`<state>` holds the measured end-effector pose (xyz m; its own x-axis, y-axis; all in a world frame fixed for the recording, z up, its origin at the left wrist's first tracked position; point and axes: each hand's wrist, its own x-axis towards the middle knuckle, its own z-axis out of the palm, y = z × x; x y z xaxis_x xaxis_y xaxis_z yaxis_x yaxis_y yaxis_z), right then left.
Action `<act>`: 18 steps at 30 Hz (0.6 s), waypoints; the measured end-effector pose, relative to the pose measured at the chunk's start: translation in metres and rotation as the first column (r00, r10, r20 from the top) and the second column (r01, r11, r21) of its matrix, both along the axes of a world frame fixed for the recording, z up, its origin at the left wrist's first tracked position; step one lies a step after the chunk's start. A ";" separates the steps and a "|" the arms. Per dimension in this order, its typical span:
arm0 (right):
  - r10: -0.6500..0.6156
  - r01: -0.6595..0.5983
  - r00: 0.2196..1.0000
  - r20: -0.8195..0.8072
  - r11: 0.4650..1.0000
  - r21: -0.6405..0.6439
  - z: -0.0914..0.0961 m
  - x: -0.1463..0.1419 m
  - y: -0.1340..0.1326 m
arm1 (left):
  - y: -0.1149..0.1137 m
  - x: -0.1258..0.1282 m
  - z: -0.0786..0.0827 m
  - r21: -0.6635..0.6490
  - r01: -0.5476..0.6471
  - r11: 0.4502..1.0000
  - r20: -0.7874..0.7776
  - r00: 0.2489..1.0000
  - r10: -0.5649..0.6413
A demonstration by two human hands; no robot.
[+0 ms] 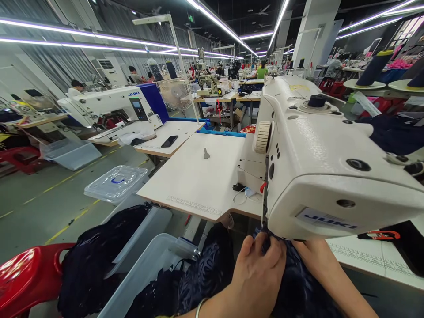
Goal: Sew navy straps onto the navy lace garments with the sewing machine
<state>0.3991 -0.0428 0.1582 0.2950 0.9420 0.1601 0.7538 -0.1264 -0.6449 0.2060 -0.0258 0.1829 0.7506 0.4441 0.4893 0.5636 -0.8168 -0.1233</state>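
Observation:
A white JUKI sewing machine [318, 159] fills the right of the head view. Dark navy lace fabric [205, 274] lies under its head and drapes toward me. My left hand [258, 278] pinches the fabric just below the needle area. My right hand [314, 260] rests on the same fabric, partly tucked under the machine head. The needle itself is hidden by the machine and my fingers.
The machine's white table [198, 176] extends left, with a small metal pin standing on it. Clear plastic bins [152, 260] hold more dark fabric beside a red stool [29, 269]. Another JUKI machine [112, 104] and a phone [169, 141] sit beyond; other people work far back.

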 end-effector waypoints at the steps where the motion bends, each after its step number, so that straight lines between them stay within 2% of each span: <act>1: -0.001 0.001 1.000 0.012 1.000 0.004 0.000 0.000 0.000 | 0.001 0.000 0.000 0.001 0.003 1.000 0.002 1.000 -0.003; 8: 0.062 -0.062 0.993 0.097 0.998 0.002 0.000 0.001 0.000 | 0.002 -0.001 -0.002 -0.012 -0.012 1.000 -0.025 1.000 0.012; 12: 0.085 -0.084 0.993 0.081 0.996 -0.019 -0.001 0.002 -0.001 | 0.003 -0.003 -0.001 -0.043 -0.003 0.999 -0.044 0.999 0.001; 18: 0.058 -0.059 0.998 0.032 0.998 0.032 -0.001 -0.001 0.000 | 0.004 -0.005 -0.002 -0.063 0.009 0.998 -0.003 1.000 -0.009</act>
